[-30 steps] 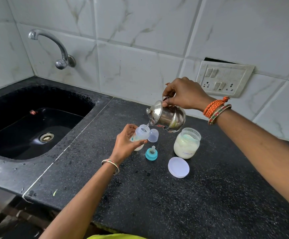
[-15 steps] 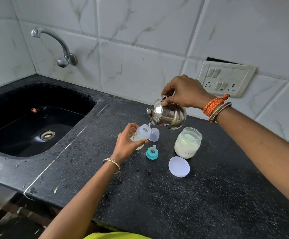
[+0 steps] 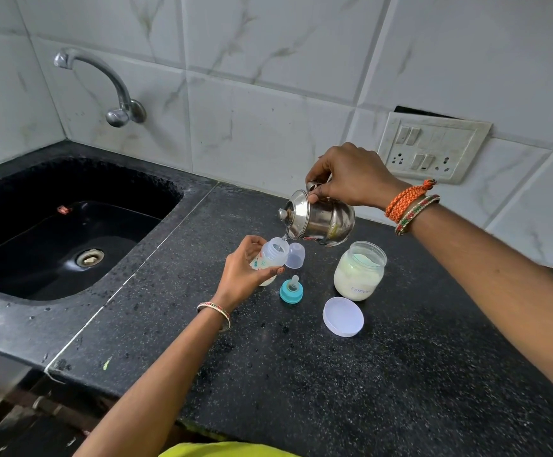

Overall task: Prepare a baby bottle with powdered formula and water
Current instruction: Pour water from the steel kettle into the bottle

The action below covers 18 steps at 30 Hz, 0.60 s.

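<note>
My left hand (image 3: 240,272) grips a small clear baby bottle (image 3: 273,255), tilted with its open mouth up and to the right, just above the black counter (image 3: 334,374). My right hand (image 3: 351,178) holds a small steel kettle (image 3: 319,219) tipped to the left, and a thin stream of water falls from its rim into the bottle's mouth. The teal ring with its teat (image 3: 291,290) stands on the counter, the clear bottle cap (image 3: 295,255) behind it. An open jar of pale formula powder (image 3: 359,270) stands to the right, its white lid (image 3: 343,316) lying in front.
A black sink (image 3: 70,245) with a steel tap (image 3: 117,94) above it fills the left side. A white switch and socket plate (image 3: 432,146) is on the tiled wall behind my right hand. The counter's front edge runs near the bottom left.
The kettle has tipped a little further toward the bottle while water keeps pouring. Both hands stay almost where they were.
</note>
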Each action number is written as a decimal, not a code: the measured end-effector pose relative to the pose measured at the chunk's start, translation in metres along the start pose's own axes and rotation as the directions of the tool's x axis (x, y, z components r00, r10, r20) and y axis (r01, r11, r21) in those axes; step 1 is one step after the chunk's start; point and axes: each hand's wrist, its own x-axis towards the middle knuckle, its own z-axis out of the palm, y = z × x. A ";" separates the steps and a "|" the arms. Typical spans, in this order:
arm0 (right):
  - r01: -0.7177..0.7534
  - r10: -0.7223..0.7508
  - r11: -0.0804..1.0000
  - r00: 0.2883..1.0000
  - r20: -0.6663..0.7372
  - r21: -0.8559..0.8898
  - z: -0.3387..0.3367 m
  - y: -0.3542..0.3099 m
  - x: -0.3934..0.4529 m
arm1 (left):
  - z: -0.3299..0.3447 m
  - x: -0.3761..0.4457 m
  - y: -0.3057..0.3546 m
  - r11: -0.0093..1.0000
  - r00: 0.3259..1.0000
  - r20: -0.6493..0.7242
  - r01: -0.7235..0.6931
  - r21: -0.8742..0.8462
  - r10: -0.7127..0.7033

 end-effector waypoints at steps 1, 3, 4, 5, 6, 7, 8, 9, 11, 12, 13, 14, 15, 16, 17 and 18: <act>-0.003 0.003 1.000 1.000 0.002 0.010 0.000 0.001 0.000 | 0.000 0.000 0.000 1.000 1.000 -0.001 0.003 -0.005 -0.003; -0.011 0.010 0.999 1.000 0.005 0.038 0.002 0.002 -0.001 | 0.000 0.001 0.000 0.999 1.000 -0.009 0.020 -0.028 -0.020; -0.014 0.014 0.999 1.000 0.005 0.050 0.003 0.003 -0.002 | 0.000 0.001 0.001 0.998 0.999 -0.015 0.032 -0.050 -0.033; -0.020 0.020 0.998 1.000 0.003 0.065 0.005 0.004 -0.002 | 0.000 0.002 0.002 0.996 0.999 -0.017 0.040 -0.075 -0.042; -0.030 0.030 0.996 1.000 -0.002 0.087 0.007 0.005 -0.003 | -0.001 0.003 0.005 0.995 0.999 -0.010 0.041 -0.093 -0.042; -0.044 0.045 0.992 0.999 -0.007 0.115 0.009 0.006 -0.003 | -0.002 0.005 0.008 0.994 0.999 0.001 0.040 -0.106 -0.040; -0.060 0.062 0.987 0.998 -0.013 0.148 0.010 0.008 -0.003 | -0.003 0.007 0.009 0.993 0.999 0.017 0.037 -0.114 -0.036; -0.076 0.081 0.980 0.997 -0.018 0.184 0.012 0.009 -0.003 | -0.004 0.009 0.011 0.992 0.999 0.034 0.035 -0.123 -0.031; -0.102 0.112 0.961 0.993 -0.024 0.257 0.013 0.012 -0.003 | -0.008 0.011 0.013 0.989 0.998 0.062 0.036 -0.146 -0.027; -0.110 0.123 0.952 0.992 -0.026 0.287 0.013 0.014 -0.003 | -0.010 0.013 0.014 0.987 0.997 0.074 0.045 -0.157 -0.034; -0.116 0.131 0.944 0.991 -0.028 0.309 0.012 0.015 -0.002 | -0.012 0.015 0.015 0.984 0.995 0.090 0.057 -0.170 -0.042; -0.120 0.138 0.937 0.990 -0.032 0.327 0.011 0.016 -0.002 | -0.015 0.017 0.017 0.980 0.993 0.108 0.068 -0.185 -0.049; -0.124 0.147 0.931 0.988 -0.040 0.342 0.009 0.017 -0.002 | -0.017 0.019 0.020 0.975 0.990 0.129 0.083 -0.204 -0.057; -0.126 0.154 0.925 0.987 -0.050 0.359 0.007 0.017 -0.002 | -0.019 0.022 0.023 0.970 0.987 0.151 0.094 -0.222 -0.061; -0.126 0.160 0.918 0.985 -0.060 0.376 0.005 0.017 -0.001 | -0.022 0.025 0.025 0.967 0.983 0.169 0.103 -0.234 -0.064; -0.125 0.164 0.911 0.984 -0.067 0.393 0.003 0.017 -0.001 | -0.025 0.028 0.027 0.965 0.981 0.186 0.106 -0.239 -0.062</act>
